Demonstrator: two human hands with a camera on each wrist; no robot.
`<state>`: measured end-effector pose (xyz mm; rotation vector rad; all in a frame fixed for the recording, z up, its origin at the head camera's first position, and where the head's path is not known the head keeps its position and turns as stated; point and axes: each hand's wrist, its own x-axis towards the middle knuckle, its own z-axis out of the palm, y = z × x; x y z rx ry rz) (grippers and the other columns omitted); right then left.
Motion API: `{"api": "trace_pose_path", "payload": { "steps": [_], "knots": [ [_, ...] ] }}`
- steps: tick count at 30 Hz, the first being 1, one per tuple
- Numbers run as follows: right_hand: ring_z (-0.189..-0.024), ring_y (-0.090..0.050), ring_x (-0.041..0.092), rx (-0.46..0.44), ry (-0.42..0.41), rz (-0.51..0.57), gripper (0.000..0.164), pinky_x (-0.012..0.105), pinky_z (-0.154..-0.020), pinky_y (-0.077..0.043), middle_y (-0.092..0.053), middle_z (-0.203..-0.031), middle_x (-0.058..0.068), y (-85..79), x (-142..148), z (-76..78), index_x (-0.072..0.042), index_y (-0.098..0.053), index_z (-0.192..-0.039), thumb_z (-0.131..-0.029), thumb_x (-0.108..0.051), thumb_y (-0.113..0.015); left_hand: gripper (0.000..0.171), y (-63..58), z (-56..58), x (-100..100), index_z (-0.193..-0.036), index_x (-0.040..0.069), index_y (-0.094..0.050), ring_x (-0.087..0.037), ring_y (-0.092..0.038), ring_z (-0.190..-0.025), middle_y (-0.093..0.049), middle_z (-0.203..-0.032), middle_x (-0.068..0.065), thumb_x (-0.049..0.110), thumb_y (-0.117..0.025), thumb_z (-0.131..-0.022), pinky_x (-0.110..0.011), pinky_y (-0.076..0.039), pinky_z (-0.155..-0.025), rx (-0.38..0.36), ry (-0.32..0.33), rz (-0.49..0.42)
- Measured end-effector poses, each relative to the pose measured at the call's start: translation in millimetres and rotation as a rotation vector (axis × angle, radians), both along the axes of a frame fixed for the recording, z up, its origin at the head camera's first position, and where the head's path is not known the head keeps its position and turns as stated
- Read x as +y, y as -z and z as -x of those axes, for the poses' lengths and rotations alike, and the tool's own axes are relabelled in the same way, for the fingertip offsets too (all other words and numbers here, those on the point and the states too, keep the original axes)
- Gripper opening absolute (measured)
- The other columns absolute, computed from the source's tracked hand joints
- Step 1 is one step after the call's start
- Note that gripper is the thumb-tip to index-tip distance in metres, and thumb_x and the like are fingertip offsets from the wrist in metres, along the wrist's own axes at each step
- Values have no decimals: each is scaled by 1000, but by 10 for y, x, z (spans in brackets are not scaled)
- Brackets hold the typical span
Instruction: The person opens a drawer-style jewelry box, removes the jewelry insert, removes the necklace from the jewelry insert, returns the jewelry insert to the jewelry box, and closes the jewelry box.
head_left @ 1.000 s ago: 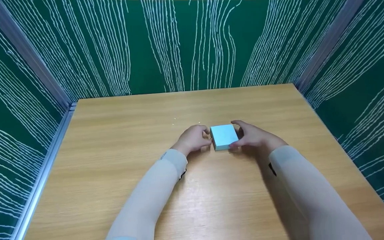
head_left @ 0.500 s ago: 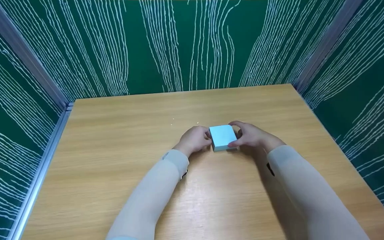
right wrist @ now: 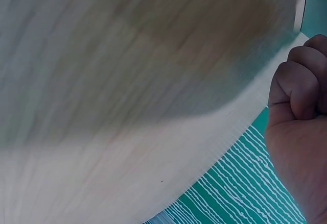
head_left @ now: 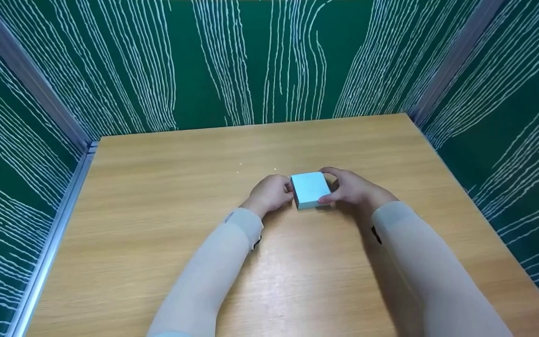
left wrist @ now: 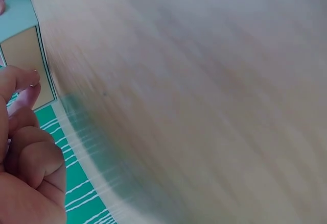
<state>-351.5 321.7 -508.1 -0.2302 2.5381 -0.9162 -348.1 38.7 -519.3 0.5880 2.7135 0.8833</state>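
A small, square, light-blue box (head_left: 310,188) sits on the wooden table between both hands, its flat top facing up. The right hand (head_left: 356,187) grips it from the right, with the thumb at the near corner and a finger at the far corner. At its left end is the left hand (head_left: 272,193), fingers curled. In the left wrist view, that end shows a tan panel (left wrist: 21,50) framed by a light-blue shell, like a drawer in a sleeve. The left thumb and forefinger pinch together at this panel; whatever lies between the tips is hidden.
The wooden table (head_left: 166,243) spreads around the hands. A few tiny white specks lie beyond the left hand. Green walls (head_left: 194,93) with wavy white lines enclose the back and both sides, with metal posts at the corners.
The left fingers have closed in against the left end of the box. The right hand keeps its grip. The whole head view has shifted slightly.
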Motion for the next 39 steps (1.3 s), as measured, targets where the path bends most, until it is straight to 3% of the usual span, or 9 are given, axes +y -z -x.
{"api": "trace_pose_path", "payload": {
  "steps": [7,15,23,32,39],
  "knots": [
    [-171,-29,42,-4,6,15,122,71,-140,-16,-28,-188,16,16,3,-13,-25,-32,-179,-83,-63,-96,17,1,-14,14,-101,14,-80,-18,-63,-87,-77,-101,-2,23,-70,-112,-37,-55,-83,40,3,32],
    [-169,-29,40,-54,41,45,123,71,-141,-13,-27,-188,15,73,0,-77,-32,-31,-180,-81,-66,-96,20,0,-59,39,-100,13,-81,-17,-63,-90,-80,-107,-3,21,-69,-112,-39,-57,-87,66,19,92],
    [-168,-29,40,-62,42,36,123,73,-140,-12,-27,-188,12,-2,11,-64,-34,-30,-180,-81,-66,-96,17,-65,-52,73,-100,15,-80,-19,-66,-89,-80,-101,-2,21,-70,-112,-40,-58,-86,75,10,106],
    [-172,-25,41,-84,41,20,126,74,-140,-11,-24,-190,10,-20,18,-40,-37,-29,-180,-78,-68,-96,17,-105,-68,85,-104,16,-82,-19,-68,-95,-81,-107,-2,22,-69,-113,-42,-62,-94,76,9,134],
    [-173,-25,41,-55,30,33,126,71,-141,-11,-23,-190,11,16,22,-35,-32,-28,-181,-79,-66,-96,20,-124,-74,59,-96,14,-77,-20,-64,-89,-77,-99,-3,22,-70,-112,-40,-58,-85,101,-2,158]
  ]
}}
